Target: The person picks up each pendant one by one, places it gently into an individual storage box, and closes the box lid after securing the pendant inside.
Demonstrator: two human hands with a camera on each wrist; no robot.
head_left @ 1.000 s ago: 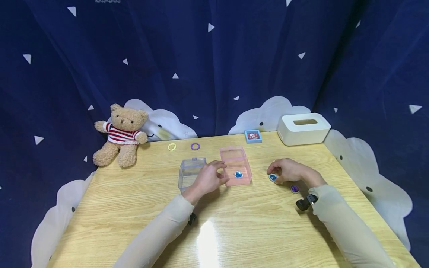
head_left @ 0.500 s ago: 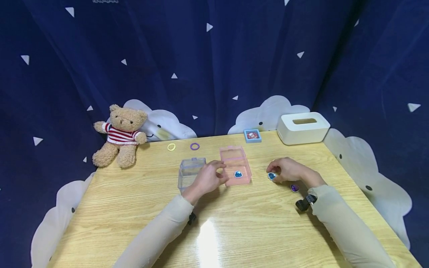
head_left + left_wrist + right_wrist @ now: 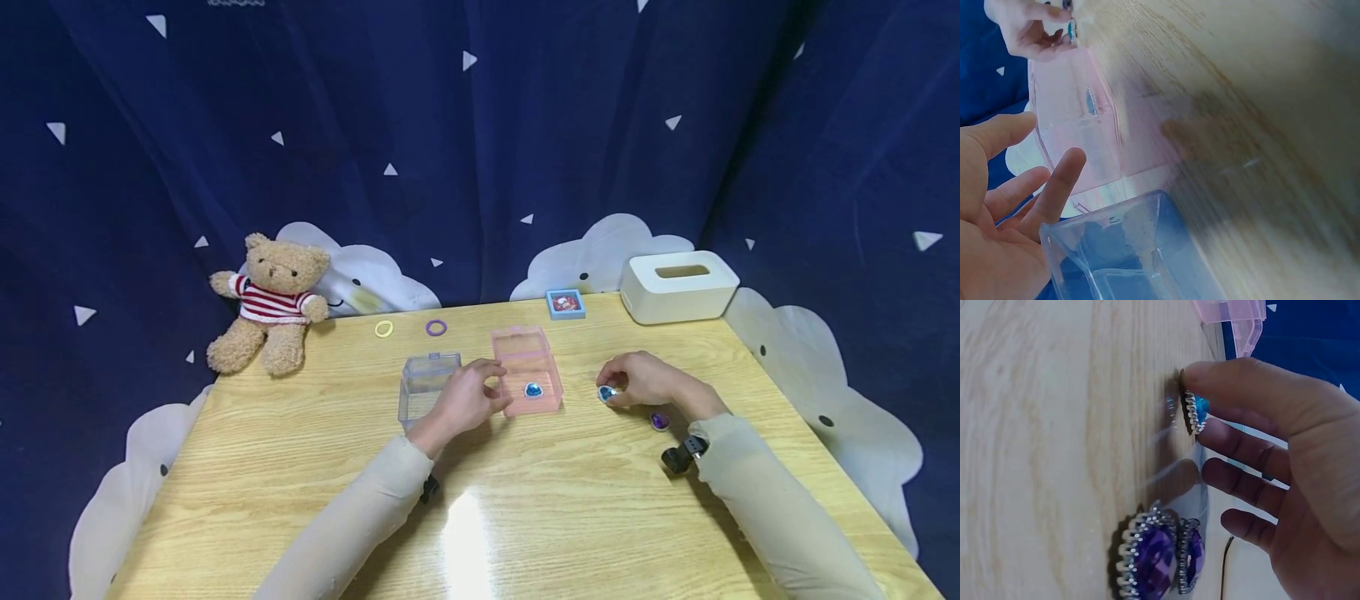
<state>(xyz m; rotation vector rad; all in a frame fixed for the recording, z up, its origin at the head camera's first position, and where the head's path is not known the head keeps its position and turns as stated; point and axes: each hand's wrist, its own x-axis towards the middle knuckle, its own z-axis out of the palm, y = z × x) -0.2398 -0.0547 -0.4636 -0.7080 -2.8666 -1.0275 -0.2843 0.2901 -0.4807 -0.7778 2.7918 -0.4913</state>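
Observation:
My right hand pinches a blue gem with a beaded silver rim between thumb and index finger, low over the table. In the right wrist view its other fingers are spread loosely, and two purple gems lie nearby. My left hand has relaxed, parted fingers beside the left wall of a pink clear box, whose lid is up. Inside that box lies another blue gem. A bluish clear box, lid raised too, stands just left of this hand, which partly hides it in the head view.
At the back of the wooden table lie a yellow ring and a purple ring. A small blue frame and a white tissue box stand back right. The teddy bear sits at the left.
My right hand has shifted slightly left and away from me, with the blue gem in its fingers. The left hand and both boxes have stayed in place.

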